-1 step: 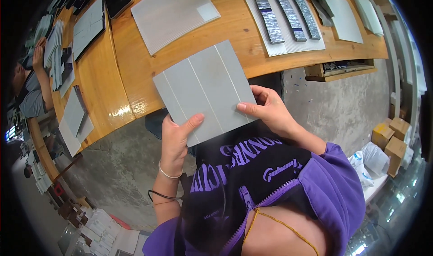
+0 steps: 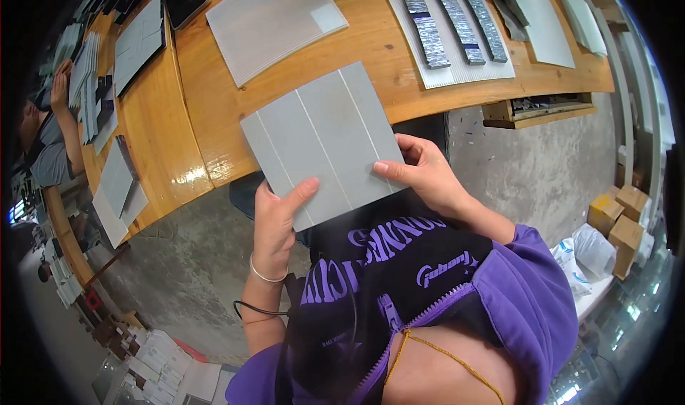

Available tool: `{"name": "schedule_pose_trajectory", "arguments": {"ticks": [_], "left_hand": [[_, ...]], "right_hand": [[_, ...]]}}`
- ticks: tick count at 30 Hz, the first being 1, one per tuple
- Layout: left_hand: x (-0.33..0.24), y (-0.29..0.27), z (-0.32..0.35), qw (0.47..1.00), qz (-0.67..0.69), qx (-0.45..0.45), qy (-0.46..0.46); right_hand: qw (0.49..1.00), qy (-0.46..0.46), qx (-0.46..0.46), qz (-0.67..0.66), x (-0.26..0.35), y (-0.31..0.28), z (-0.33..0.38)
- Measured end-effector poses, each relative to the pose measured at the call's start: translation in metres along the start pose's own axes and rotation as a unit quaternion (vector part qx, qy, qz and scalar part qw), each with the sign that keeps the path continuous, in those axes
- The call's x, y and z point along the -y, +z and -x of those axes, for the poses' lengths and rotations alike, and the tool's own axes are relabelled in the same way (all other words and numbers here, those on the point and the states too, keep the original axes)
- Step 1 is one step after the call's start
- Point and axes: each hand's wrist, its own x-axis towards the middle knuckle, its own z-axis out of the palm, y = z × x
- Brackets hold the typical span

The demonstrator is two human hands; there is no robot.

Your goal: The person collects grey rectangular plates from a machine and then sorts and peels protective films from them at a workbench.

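Observation:
Between my two hands is a square grey solar cell (image 2: 325,148) with three thin pale lines across its face. It is tilted, its far part over the table edge and its near part in front of my torso. My left hand (image 2: 277,209) grips the near left edge, thumb on top and fingers mostly hidden beneath. On the right edge, my right hand (image 2: 428,171) pinches it likewise, thumb flat on the face. Whether it is one cell or a stack, I cannot tell. Beyond it lies a translucent white ribbed sheet (image 2: 260,31) on the wooden table (image 2: 193,70).
At the far right, a white ribbed board (image 2: 446,79) carries three shiny silver strip bundles (image 2: 428,38). An open drawer (image 2: 539,113) juts out below the table. Dark panels (image 2: 139,45) and a phone-like black device (image 2: 186,0) lie left. A co-worker's arm (image 2: 64,113) shows far left.
The solar cell and both hands have shifted very slightly left. My grip is the same.

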Motion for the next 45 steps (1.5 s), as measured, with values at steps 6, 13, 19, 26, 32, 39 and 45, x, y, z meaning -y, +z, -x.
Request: {"name": "schedule_pose_trajectory", "arguments": {"ticks": [6,13,19,26,32,39,45], "left_hand": [[0.029,-0.030,0.005,0.968,0.249,0.022,-0.024],[0.062,-0.003,0.014,0.960,0.164,0.223,0.053],[0.085,0.014,-0.009,0.944,0.130,0.302,0.003],[0.072,0.043,-0.005,0.986,0.132,0.106,-0.003],[0.063,0.048,-0.010,0.993,0.103,0.043,0.043],[0.039,0.057,-0.017,0.987,0.150,0.061,0.018],[0.042,0.055,-0.018,0.989,0.138,0.052,0.011]], "right_hand": [[0.997,0.010,-0.006,-0.080,-0.001,0.005,-0.007],[0.993,-0.004,-0.029,-0.118,-0.007,0.007,-0.010],[0.993,-0.020,-0.036,-0.110,-0.007,0.007,-0.011],[0.993,-0.003,-0.064,-0.104,-0.012,0.005,-0.011],[0.994,-0.052,-0.015,-0.097,-0.013,-0.002,-0.007],[0.989,-0.124,0.065,0.053,-0.030,-0.012,-0.013],[0.990,-0.104,0.062,0.074,-0.027,-0.012,-0.023]]}}
